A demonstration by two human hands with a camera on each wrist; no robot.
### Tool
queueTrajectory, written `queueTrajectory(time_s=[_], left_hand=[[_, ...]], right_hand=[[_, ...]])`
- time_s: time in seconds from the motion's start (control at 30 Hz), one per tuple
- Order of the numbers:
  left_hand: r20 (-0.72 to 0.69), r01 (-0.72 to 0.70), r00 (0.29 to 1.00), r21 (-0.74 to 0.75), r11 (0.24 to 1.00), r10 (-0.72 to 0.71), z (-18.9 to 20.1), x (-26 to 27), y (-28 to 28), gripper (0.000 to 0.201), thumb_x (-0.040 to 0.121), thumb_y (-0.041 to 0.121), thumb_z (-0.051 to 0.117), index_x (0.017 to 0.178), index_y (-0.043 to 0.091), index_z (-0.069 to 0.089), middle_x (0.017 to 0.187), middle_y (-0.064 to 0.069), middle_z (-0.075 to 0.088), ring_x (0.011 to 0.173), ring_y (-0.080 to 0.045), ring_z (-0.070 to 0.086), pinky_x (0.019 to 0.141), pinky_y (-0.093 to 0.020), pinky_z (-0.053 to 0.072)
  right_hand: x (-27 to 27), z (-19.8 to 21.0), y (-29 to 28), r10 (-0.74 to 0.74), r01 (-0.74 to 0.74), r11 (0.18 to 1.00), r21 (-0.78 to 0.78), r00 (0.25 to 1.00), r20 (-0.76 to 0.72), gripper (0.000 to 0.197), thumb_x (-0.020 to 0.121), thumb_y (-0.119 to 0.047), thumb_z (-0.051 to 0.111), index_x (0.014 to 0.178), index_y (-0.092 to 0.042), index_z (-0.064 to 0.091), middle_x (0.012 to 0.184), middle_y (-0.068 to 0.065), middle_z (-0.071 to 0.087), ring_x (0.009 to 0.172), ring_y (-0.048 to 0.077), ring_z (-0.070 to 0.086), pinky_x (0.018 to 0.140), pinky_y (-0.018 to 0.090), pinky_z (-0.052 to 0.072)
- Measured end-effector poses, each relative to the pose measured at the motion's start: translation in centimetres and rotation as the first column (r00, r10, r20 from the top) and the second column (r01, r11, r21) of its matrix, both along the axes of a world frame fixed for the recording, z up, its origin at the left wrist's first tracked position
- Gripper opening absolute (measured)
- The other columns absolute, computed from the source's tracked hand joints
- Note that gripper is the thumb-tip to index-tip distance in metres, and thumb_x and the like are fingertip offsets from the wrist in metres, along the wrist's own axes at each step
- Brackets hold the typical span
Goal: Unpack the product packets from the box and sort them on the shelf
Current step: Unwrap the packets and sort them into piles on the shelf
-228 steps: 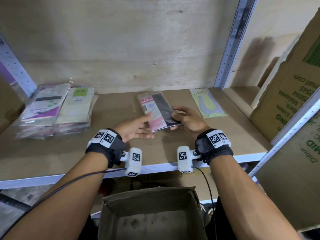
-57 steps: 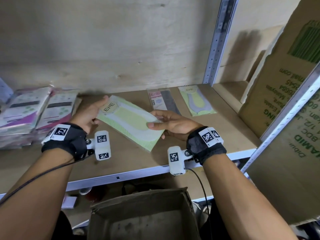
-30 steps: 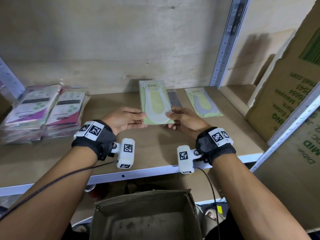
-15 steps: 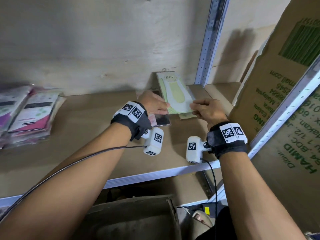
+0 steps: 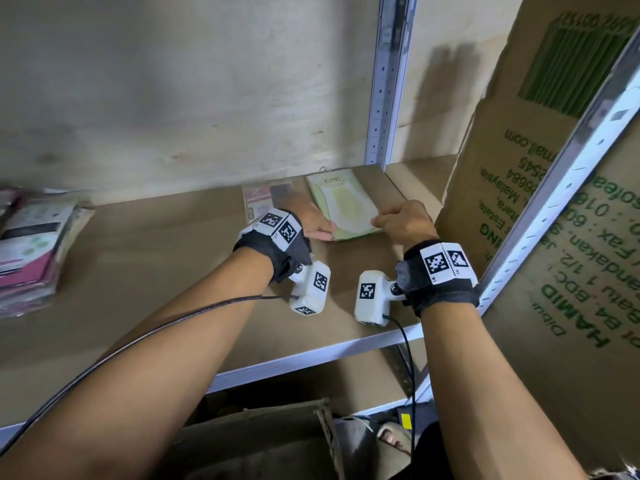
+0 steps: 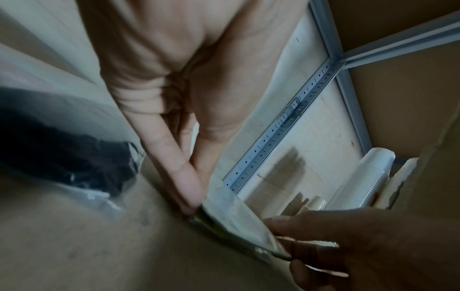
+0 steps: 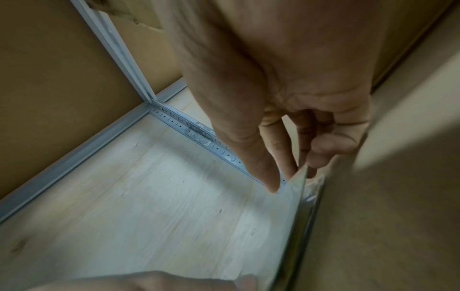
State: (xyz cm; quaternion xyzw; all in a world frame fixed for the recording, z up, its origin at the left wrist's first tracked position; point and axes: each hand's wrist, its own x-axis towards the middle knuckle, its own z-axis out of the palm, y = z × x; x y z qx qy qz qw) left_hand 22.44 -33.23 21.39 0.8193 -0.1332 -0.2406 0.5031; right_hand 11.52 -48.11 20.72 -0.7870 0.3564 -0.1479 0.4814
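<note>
The green packet [image 5: 346,206] is at the back right corner of the shelf [image 5: 156,271], just beside a pink packet [image 5: 258,199]. The right hand [image 5: 403,223] pinches its near right corner, thumb on top and fingers curled under, while the left hand [image 5: 306,220] presses straight fingers against its near left corner.

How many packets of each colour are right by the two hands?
green packet: 1, pinched by the right hand and touched by the left hand
pink-and-black packet: 1
Total: 2; anything under the green one is hidden.
</note>
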Motion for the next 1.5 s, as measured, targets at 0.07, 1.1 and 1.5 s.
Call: queueTrajectory(time_s=[0.07,1.1,1.5], left_hand=[[0.003,-0.001,1.0,0.042,0.999,0.001,-0.1,-0.1,-0.1,0.034,0.078,-0.007,0.075,0.11,-0.013,0.064,0.107,-0.023,0.071,0.092,-0.028,0.074,0.078,-0.038,0.063],[0.242,-0.21,0.939,-0.161,0.964,0.245,4.2,0.2,12.9,0.008,0.084,0.013,0.077,0.089,0.011,0.072,0.069,-0.007,0.072,0.063,-0.025,0.074,0.066,-0.035,0.062],[0.196,-0.537,0.793,-0.225,0.813,0.577,3.1,0.8,35.9,0.003,0.091,0.024,0.07,0.089,0.022,0.069,0.082,-0.005,0.077,0.068,-0.02,0.076,0.072,-0.033,0.061]], right_hand=[[0.0,0.0,0.1,0.011,-0.011,1.0,-0.003,1.0,-0.029,0.021,0.086,-0.015,0.071,0.105,-0.005,0.073,0.098,0.007,0.065,0.092,0.019,0.056,0.079,0.025,0.042],[0.2,0.6,6.0,0.275,-0.272,0.961,-0.038,0.944,0.181,0.008,0.087,-0.021,0.065,0.086,-0.026,0.071,0.061,-0.008,0.067,0.06,0.009,0.059,0.059,0.022,0.046],[4.2,2.3,24.2,0.661,-0.663,0.748,-0.017,0.744,0.094,0.003,0.093,-0.01,0.062,0.095,-0.007,0.062,0.063,0.001,0.053,0.039,0.0,0.047,0.04,0.014,0.036]])
